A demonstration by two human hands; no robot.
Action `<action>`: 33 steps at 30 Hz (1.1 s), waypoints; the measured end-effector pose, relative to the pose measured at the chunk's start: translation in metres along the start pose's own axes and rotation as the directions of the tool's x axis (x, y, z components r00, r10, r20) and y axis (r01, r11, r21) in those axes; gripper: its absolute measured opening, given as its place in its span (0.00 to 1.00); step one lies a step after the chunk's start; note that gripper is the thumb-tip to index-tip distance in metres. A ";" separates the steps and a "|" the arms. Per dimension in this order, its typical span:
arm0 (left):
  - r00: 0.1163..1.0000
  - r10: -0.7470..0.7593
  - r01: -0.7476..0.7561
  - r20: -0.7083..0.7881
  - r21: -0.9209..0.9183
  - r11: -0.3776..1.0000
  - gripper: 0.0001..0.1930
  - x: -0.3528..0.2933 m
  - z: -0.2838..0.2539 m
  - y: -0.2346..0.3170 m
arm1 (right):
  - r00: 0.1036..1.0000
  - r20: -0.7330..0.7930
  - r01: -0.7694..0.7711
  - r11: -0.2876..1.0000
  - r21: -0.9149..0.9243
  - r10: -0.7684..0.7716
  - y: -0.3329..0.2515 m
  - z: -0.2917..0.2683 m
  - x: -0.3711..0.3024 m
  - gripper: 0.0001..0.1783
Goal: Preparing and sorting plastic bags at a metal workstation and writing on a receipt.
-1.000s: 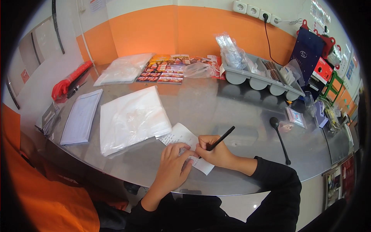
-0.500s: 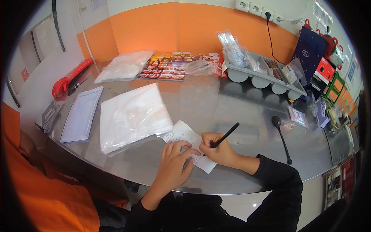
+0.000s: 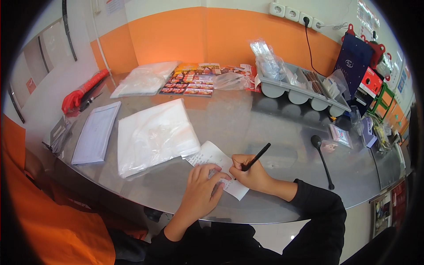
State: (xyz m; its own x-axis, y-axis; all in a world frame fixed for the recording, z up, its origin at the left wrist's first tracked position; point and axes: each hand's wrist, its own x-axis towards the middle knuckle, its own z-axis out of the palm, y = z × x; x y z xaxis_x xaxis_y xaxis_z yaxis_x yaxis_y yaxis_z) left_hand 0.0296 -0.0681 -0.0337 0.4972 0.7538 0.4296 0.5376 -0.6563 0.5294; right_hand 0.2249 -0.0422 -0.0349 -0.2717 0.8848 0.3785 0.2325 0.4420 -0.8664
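A strip of white receipt paper (image 3: 215, 155) with printing on it lies slantwise near the front edge of the metal table. My right hand (image 3: 252, 176) is closed around a black pen (image 3: 258, 156), its lower end down at the paper. The pen's tip is hidden behind my fingers. Pressed lightly on the strip's left side is my left hand (image 3: 199, 191), fingers bent and apart, holding nothing. A flat stack of white plastic bags (image 3: 152, 137) lies just left of the strip and touches or overlaps its far end.
Left on the table (image 3: 229, 115) are a stack of white papers (image 3: 96, 132) and a red bundle (image 3: 77, 99). Behind lie colourful leaflets (image 3: 190, 81) and another bag stack (image 3: 145, 78). A grey cutlery tray (image 3: 304, 95) and black microphone (image 3: 322, 161) are right. A person in orange (image 3: 57, 212) stands left.
The whole view has shifted slightly, so things sit a little lower. Both hands stay on the paper, and the pen remains in my right hand with barely any movement.
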 end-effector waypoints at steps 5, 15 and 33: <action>1.000 0.013 -0.014 -0.007 -0.039 0.999 0.13 0.002 0.000 -0.005 | 0.947 0.061 -0.318 0.891 0.324 0.315 -0.010 -0.013 0.009 0.20; 0.956 -0.003 0.055 -0.293 0.170 0.984 0.30 -0.015 -0.057 -0.025 | 0.820 0.567 0.363 0.692 -0.624 0.082 -0.035 -0.030 -0.018 0.34; 0.887 -0.462 0.359 -0.006 0.640 0.680 0.53 -0.036 -0.154 -0.130 | 0.999 0.043 0.037 0.745 -0.666 -0.012 -0.062 -0.017 0.032 0.21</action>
State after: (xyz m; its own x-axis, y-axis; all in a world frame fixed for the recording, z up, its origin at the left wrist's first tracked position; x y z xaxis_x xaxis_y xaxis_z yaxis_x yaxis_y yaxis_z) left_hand -0.1630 -0.0046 -0.0056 0.1886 0.9719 0.1410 0.9794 -0.1967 0.0461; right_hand 0.2172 -0.0388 0.0367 -0.3140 0.8724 0.3746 0.7850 0.4605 -0.4145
